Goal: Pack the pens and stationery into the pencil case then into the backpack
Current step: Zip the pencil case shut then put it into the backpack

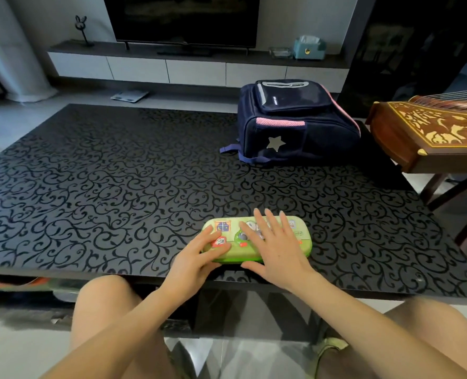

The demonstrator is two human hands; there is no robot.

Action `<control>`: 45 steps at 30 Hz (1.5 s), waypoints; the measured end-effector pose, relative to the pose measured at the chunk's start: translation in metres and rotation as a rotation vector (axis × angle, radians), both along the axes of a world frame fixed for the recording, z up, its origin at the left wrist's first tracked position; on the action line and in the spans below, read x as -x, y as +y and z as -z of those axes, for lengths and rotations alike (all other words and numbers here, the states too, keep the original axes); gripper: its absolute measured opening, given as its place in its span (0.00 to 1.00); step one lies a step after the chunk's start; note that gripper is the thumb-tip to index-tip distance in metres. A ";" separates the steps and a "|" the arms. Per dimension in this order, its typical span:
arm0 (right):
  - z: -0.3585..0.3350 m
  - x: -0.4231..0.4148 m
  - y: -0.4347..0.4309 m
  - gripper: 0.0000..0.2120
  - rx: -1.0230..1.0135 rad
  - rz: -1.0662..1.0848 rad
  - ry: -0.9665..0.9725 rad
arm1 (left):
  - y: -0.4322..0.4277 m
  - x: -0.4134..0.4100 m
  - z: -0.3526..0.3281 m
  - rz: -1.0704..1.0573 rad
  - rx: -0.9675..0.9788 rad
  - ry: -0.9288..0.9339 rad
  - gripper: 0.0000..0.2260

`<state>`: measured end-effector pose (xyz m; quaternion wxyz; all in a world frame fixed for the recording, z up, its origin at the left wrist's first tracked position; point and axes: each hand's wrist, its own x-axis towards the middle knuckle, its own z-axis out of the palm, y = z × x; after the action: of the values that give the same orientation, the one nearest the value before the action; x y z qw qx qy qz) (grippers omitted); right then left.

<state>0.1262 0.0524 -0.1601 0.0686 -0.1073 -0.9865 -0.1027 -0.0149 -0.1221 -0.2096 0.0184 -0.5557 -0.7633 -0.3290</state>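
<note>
A green pencil case (226,228) with cartoon stickers lies closed near the front edge of the table. My left hand (196,255) rests on its left end with fingers spread flat over the lid. My right hand (276,242) lies flat on the lid's right half, fingers straight, thumb at the front edge. A navy backpack (295,121) with pink trim and a silver star stands at the table's far right, its zippers appearing closed. No loose pens or stationery are visible.
The black table (103,181) has a swirl pattern. A wooden string instrument (429,132) on a stand sits just right of the table. Behind are a TV console (194,67), a tissue box (309,47) and a floor scale (129,95).
</note>
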 end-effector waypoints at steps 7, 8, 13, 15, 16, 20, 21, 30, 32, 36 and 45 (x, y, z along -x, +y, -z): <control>0.015 0.009 0.002 0.37 0.028 -0.008 -0.054 | 0.014 0.025 -0.046 -0.262 -0.194 -0.922 0.15; 0.016 0.009 0.002 0.36 0.020 -0.017 -0.045 | 0.019 0.034 -0.045 -0.274 -0.130 -0.959 0.16; 0.018 0.010 0.002 0.38 0.005 -0.031 -0.024 | 0.046 0.056 -0.048 -0.152 0.152 -1.205 0.16; 0.018 0.010 0.002 0.39 0.001 -0.028 -0.024 | 0.050 0.068 -0.049 -0.080 0.277 -1.140 0.15; 0.018 0.010 0.002 0.39 0.006 -0.027 -0.025 | 0.051 0.075 -0.050 -0.040 0.334 -1.070 0.14; 0.017 0.008 0.000 0.40 0.027 -0.033 -0.025 | 0.050 0.096 -0.051 0.043 0.555 -0.806 0.10; 0.016 0.008 0.000 0.40 0.029 -0.032 -0.028 | 0.050 0.097 -0.051 0.068 0.580 -0.782 0.09; 0.014 0.009 0.004 0.36 0.060 -0.010 -0.083 | 0.025 0.100 -0.024 0.131 0.362 0.517 0.12; 0.015 0.010 0.005 0.37 0.058 -0.014 -0.074 | 0.008 0.095 -0.031 0.116 0.381 0.603 0.10; 0.015 0.011 0.003 0.38 0.061 -0.008 -0.055 | -0.025 0.050 -0.034 0.051 0.354 0.517 0.11; 0.011 0.011 0.002 0.45 0.080 -0.007 -0.102 | 0.027 -0.082 -0.050 -0.331 0.438 -0.300 0.18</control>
<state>0.1156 0.0546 -0.1712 0.0142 -0.1012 -0.9924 -0.0685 0.0670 -0.0955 -0.1596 -0.1612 -0.3598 -0.8904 -0.2276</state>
